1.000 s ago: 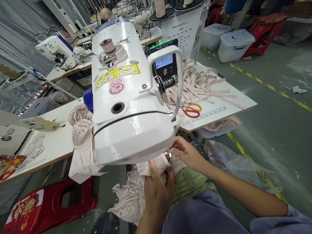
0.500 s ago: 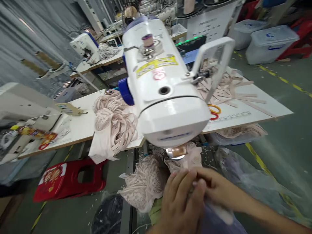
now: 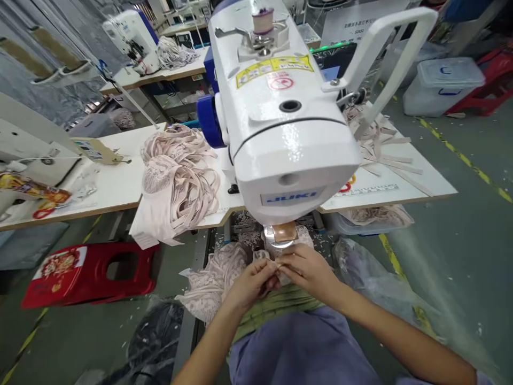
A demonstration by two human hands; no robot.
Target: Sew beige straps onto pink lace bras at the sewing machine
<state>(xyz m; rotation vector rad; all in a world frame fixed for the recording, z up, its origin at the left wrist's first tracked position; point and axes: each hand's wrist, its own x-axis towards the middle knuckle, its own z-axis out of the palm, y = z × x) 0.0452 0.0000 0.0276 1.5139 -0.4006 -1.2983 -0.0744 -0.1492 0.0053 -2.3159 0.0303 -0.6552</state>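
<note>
My left hand [image 3: 254,280] and right hand [image 3: 310,270] are together, fingertips pinching what looks like an edge of the pale lace fabric [image 3: 305,236], below the sewing machine [image 3: 294,155] head, just off the front edge of the bench [image 3: 438,184]. An uneven pull could pucker that edge or let it slip; my left forearm might snag the bunched lace [image 3: 216,278] beside it.

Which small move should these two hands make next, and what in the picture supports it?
Probably ease the pinched pale fabric toward the brown-topped metal part: the left hand and right hand meet fingertip to fingertip, just on the wearer's side of that part, beneath the white sewing machine.
</note>
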